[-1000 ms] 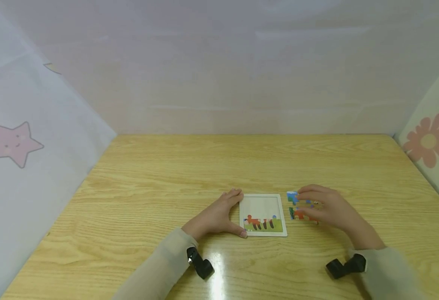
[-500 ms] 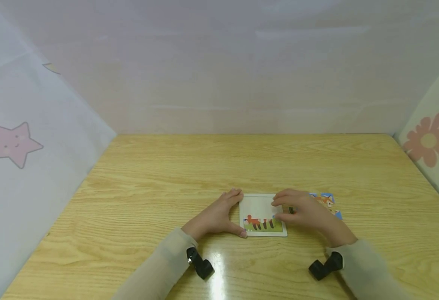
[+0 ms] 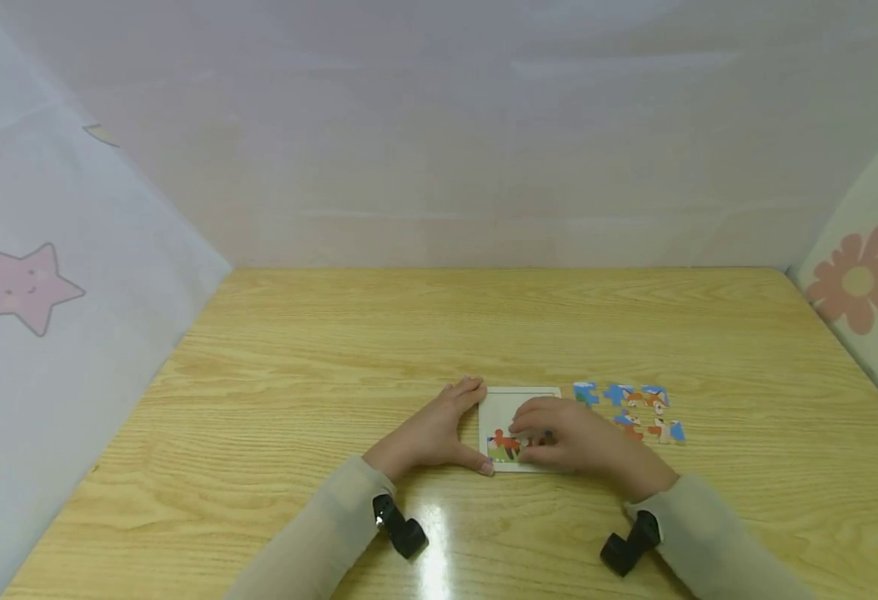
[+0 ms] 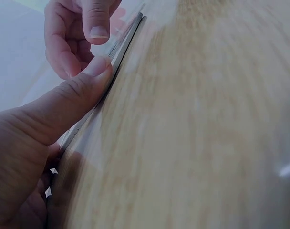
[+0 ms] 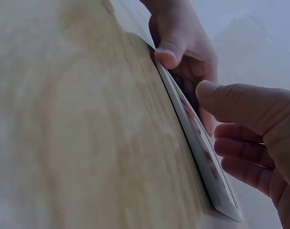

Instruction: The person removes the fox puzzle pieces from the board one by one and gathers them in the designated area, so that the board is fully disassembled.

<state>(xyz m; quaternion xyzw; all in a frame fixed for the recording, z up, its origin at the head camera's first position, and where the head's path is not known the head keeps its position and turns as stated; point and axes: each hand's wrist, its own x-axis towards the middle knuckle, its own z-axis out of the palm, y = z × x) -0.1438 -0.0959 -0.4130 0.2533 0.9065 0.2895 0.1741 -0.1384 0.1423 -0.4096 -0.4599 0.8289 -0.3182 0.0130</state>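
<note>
A square white puzzle tray [image 3: 495, 412] lies on the table, its near part filled with a joined strip of pieces [image 3: 501, 447] in green and orange. My left hand [image 3: 439, 429] grips the tray's left side, thumb at the near corner and fingers at the far one. Over the tray's near right part is my right hand [image 3: 577, 437], fingers curled toward the thumb, with an orange puzzle piece [image 3: 538, 436] showing between them, mostly hidden. In the right wrist view, the right thumb [image 5: 231, 100] hovers just above the tray's edge [image 5: 188, 129].
Right of the tray lie several loose puzzle pieces: a blue and green one [image 3: 585, 393], fox-face pieces [image 3: 656, 401] and an orange one [image 3: 631, 427]. The wooden table [image 3: 378, 333] meets pale cloth [image 3: 439, 167] behind and at both sides.
The right hand has moved left from the loose pieces to over the tray, bringing an orange puzzle piece. The left hand and the tray have stayed in place.
</note>
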